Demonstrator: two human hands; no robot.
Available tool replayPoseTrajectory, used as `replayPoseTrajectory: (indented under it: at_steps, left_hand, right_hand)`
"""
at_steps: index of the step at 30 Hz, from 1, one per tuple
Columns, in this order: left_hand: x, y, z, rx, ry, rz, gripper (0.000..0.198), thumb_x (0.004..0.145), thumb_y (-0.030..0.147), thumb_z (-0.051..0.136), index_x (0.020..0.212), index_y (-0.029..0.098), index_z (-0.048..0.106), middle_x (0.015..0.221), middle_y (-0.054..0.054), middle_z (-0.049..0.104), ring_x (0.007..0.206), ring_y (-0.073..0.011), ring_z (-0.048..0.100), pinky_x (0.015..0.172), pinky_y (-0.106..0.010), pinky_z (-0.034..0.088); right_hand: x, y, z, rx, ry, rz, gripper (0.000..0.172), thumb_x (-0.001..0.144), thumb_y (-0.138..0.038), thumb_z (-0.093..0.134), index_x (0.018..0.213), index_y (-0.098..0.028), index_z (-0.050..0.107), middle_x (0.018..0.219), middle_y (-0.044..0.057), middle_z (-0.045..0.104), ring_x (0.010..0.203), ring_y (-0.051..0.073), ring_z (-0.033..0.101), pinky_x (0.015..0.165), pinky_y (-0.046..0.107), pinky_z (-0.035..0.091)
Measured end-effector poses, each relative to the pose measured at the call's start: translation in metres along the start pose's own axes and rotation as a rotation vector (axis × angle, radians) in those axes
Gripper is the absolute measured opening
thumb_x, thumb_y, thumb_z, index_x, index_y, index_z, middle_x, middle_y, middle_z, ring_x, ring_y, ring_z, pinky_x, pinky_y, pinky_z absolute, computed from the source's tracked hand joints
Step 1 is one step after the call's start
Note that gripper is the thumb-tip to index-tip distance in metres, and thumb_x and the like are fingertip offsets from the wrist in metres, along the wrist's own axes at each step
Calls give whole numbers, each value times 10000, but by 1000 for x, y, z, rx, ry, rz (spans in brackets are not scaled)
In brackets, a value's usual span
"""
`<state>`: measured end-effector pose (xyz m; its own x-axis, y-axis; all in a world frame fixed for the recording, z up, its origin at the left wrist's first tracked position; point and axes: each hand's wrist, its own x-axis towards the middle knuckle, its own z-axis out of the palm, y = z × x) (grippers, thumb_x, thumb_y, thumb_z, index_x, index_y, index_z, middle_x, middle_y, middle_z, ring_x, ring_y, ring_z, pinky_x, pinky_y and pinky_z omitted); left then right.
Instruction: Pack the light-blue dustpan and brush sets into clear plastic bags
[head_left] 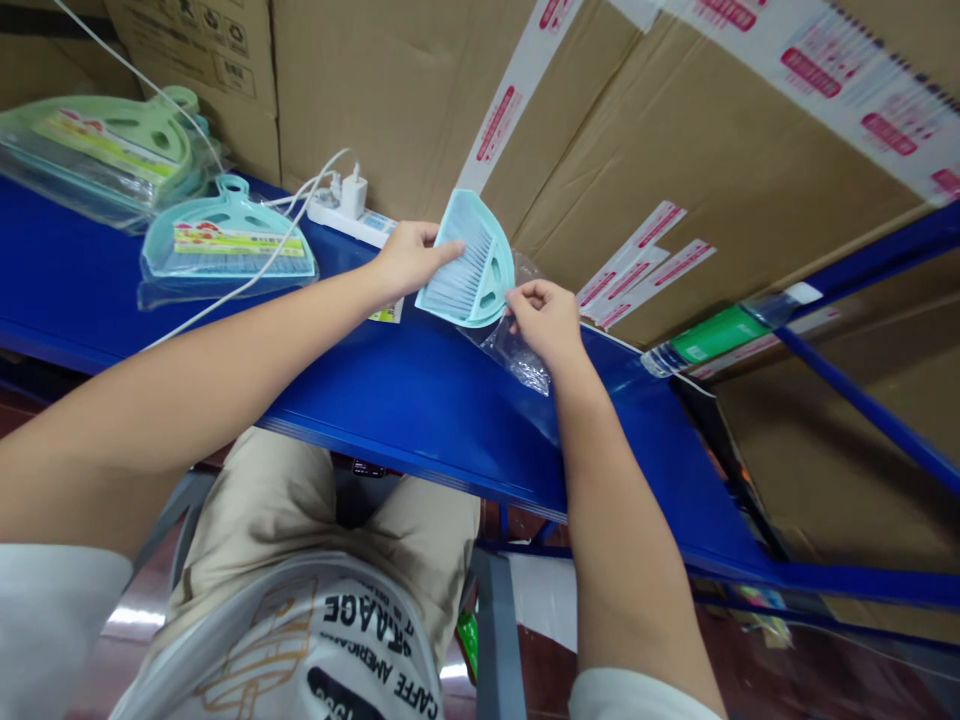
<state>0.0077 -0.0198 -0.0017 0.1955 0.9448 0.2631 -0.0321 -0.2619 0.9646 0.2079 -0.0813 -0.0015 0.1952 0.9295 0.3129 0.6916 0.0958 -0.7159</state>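
A light-blue dustpan with a brush (469, 265) nested in it is held up over the blue shelf. My left hand (414, 262) grips its straight edge, thumb across the bristles. My right hand (544, 315) is closed at the rounded end, fingers curled where the handle sits, so the handle is hidden. Beneath and behind my right hand lies a crumpled clear plastic bag (525, 360). A yellow-and-white label card (388, 312) shows partly under my left wrist.
Left on the blue shelf (420, 400) are a bagged blue dustpan set (229, 235) and bagged green ones (112, 150). A white cable crosses from a power strip (349, 215). Cardboard boxes (390, 90) stand behind. A green-labelled bottle (724, 332) lies at right.
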Motion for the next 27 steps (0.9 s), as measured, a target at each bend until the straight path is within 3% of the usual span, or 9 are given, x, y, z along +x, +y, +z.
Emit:
replayPoseTrajectory:
  at_steps: [7,12,18,24,27]
  left_hand:
    - [-2,0,5,-15,-38,35,137,888,218,678,982,159,759,1032,-78,801,1111,-256,718,982,-392,582]
    - [-5,3,7,-67,-93,-12,172,920,205,657,1066,175,744,1029,-75,808,1078,-248,745,970,-413,591]
    - [-7,2,9,-82,-193,-44,152,917,183,647,1024,188,754,1001,-63,815,1056,-241,755,960,-389,589]
    - [-6,-1,9,-49,-171,-52,120,891,193,682,975,171,766,919,-67,808,1017,-251,762,946,-401,592]
    - [-7,0,8,-37,-143,-53,95,867,192,709,930,150,767,902,-67,801,996,-243,761,924,-381,594]
  right_hand:
    - [0,-4,7,169,-91,-18,140,890,-292,636,782,-235,568,757,11,651,567,127,580,571,294,492]
    - [-1,-4,7,156,-102,-32,155,900,-346,635,808,-242,566,767,8,660,550,121,562,546,279,475]
    - [-6,-10,5,143,-107,-47,157,899,-304,618,772,-237,553,778,6,664,506,107,534,542,285,459]
    - [-8,-11,12,164,-155,-70,141,909,-335,629,818,-235,589,780,12,688,539,121,562,567,287,487]
    - [-7,-10,15,148,-104,-113,158,910,-347,627,812,-228,591,756,1,676,543,122,565,576,281,494]
